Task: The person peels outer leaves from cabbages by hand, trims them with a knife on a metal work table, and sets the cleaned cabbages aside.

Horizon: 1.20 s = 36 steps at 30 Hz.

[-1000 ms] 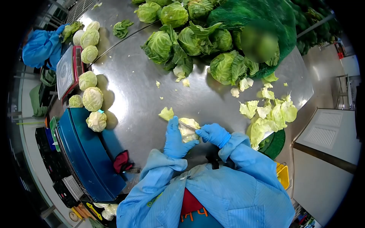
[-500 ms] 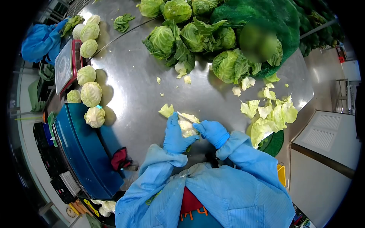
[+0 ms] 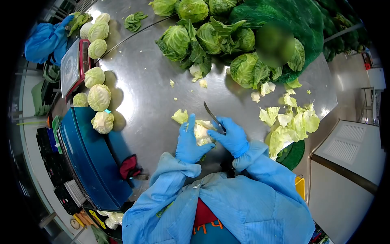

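A small trimmed cabbage [image 3: 202, 132], pale and partly peeled, sits on the metal table in front of my body. My left hand [image 3: 189, 142], in a blue glove, cups it from the left side, with thumb and fingers around it. Gloved in blue too, my right hand [image 3: 230, 138] grips a knife [image 3: 209, 111] whose curved dark blade points up and left, clear of the cabbage. The right fingertips reach the cabbage's right side. Just beyond my left fingers lies a loose leaf piece [image 3: 180, 116].
Untrimmed cabbages [image 3: 174, 42] and a green net sack [image 3: 300, 24] fill the far side. Peeled leaves [image 3: 288, 126] pile at the right edge. Trimmed cabbages [image 3: 99, 97] line the left, near a scale [image 3: 73, 69] and blue bin [image 3: 93, 158]. Another person's blue sleeve [image 3: 46, 42] shows far left.
The knife has come off the cabbage and swung up to the right, its blade now in plain view. My left hand stays around the cabbage. The whole view has shifted slightly.
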Each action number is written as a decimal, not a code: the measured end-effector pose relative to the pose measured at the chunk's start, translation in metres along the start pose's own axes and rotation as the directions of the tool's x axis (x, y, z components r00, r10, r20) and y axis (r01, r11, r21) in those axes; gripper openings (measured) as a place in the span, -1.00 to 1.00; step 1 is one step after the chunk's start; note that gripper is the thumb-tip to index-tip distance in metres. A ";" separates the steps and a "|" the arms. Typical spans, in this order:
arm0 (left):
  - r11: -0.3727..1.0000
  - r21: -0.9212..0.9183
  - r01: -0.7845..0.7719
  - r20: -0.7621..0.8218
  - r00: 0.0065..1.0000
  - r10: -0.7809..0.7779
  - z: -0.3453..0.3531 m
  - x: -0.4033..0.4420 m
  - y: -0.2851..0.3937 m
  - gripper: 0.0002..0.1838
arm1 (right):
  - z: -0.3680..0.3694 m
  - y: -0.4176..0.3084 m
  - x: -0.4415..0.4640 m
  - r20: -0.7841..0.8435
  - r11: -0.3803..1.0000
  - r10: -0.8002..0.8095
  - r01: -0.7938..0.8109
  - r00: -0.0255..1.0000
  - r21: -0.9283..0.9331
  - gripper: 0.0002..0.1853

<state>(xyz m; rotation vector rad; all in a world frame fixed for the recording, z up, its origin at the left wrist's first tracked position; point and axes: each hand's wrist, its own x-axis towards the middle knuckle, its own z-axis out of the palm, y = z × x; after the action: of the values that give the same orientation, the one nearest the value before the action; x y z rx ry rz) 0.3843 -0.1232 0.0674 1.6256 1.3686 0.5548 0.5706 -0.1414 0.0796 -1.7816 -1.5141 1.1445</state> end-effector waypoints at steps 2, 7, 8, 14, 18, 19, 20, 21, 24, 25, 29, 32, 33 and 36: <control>0.998 0.063 0.011 0.118 0.993 -0.018 -0.014 0.000 0.008 0.20 | 0.006 0.003 0.014 -0.072 0.970 -0.166 0.176 0.984 0.169 -0.59; 0.991 0.115 -0.067 0.136 0.989 0.051 -0.014 0.008 0.000 0.10 | 0.002 0.007 0.026 0.173 0.972 -0.179 0.202 0.969 -0.122 -0.53; 0.990 0.119 -0.071 0.138 0.989 0.054 -0.015 0.008 0.002 0.08 | 0.002 0.010 0.028 0.150 0.974 -0.196 0.210 0.969 -0.088 -0.55; 0.965 0.041 -0.258 0.193 0.950 0.246 -0.025 -0.003 -0.003 0.05 | 0.026 0.055 0.022 0.050 0.852 0.200 -0.199 0.978 0.483 -0.64; 0.925 0.017 -0.380 0.208 0.906 0.368 -0.028 -0.006 -0.008 -0.01 | 0.028 0.070 0.016 0.174 0.584 0.297 -0.323 0.939 0.745 -0.67; 0.911 0.003 -0.413 0.210 0.891 0.403 -0.027 -0.006 -0.008 -0.02 | 0.025 0.072 0.014 0.178 0.566 0.298 -0.324 0.938 0.758 -0.67; 0.915 -0.014 -0.403 0.217 0.892 0.396 -0.028 -0.006 -0.008 -0.02 | 0.018 0.076 0.014 0.130 0.594 0.365 -0.338 0.922 0.730 -0.67; 0.919 -0.029 -0.394 0.224 0.893 0.390 -0.031 -0.007 -0.008 -0.02 | 0.006 0.082 0.017 0.078 0.620 0.426 -0.354 0.901 0.700 -0.67; 0.931 -0.067 -0.358 0.199 0.910 0.364 -0.040 -0.011 -0.016 0.01 | -0.030 0.097 0.023 -0.329 0.957 0.260 -0.197 0.908 0.212 -0.58; 0.937 -0.079 -0.341 0.184 0.918 0.350 -0.043 -0.014 -0.020 0.02 | -0.037 0.098 0.023 -0.444 0.950 -0.129 -0.018 0.887 -0.312 -0.49; 0.932 -0.299 -0.205 0.180 0.947 0.266 -0.038 -0.024 -0.045 0.09 | -0.046 0.042 0.014 -0.236 0.997 0.032 -0.047 0.971 -0.062 -0.24; 0.910 -0.398 -0.116 0.221 0.951 0.217 -0.039 -0.022 -0.045 0.11 | -0.003 0.025 0.008 0.154 0.960 0.058 -0.097 0.986 0.261 -0.28; 0.897 -0.429 -0.108 0.215 0.952 0.218 -0.038 -0.021 -0.045 0.11 | 0.012 0.029 0.010 0.235 0.931 0.071 -0.149 0.969 0.334 -0.33; 0.908 -0.401 -0.121 0.207 0.954 0.218 -0.038 -0.018 -0.045 0.10 | 0.040 0.039 0.021 0.406 0.820 0.046 -0.267 0.913 0.507 -0.47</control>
<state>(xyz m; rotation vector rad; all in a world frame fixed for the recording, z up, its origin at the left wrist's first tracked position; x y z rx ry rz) 0.3255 -0.1279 0.0513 1.4391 0.8718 0.6542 0.5567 -0.1347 0.0224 -1.3445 -1.0569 1.8786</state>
